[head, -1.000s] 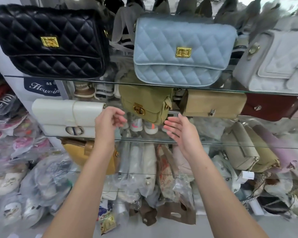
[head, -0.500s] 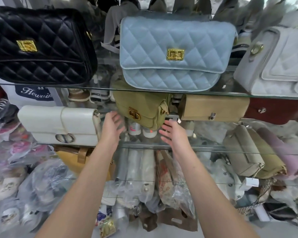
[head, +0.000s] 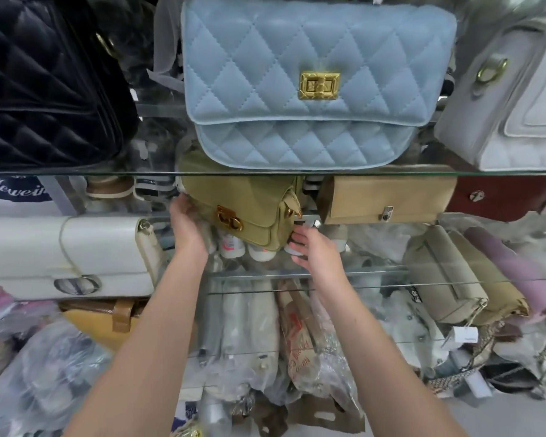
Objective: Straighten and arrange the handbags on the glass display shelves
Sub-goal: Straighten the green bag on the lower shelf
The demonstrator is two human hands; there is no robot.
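An olive-green handbag (head: 249, 203) with a gold clasp sits tilted on the middle glass shelf (head: 375, 274), under the top glass shelf (head: 76, 174). My left hand (head: 188, 225) is against its left side, fingers curled around the edge. My right hand (head: 309, 247) touches its lower right corner, fingers spread. On the top shelf stand a light-blue quilted bag (head: 312, 83), a black quilted bag (head: 44, 80) and a pale grey bag (head: 511, 99). Beside the olive bag lie a tan bag (head: 388, 198), a dark red bag (head: 498, 197) and a white bag (head: 67, 253).
A beige bag (head: 448, 275) and a lilac one (head: 511, 272) lean at the right on a lower shelf. A mustard bag (head: 108, 323) sits under the white one. Plastic-wrapped goods (head: 259, 342) and packed shoes (head: 44, 380) crowd the space below.
Both hands have moved forward and up from in front of the shelf onto the olive-green bag. The view has moved closer to the shelves.
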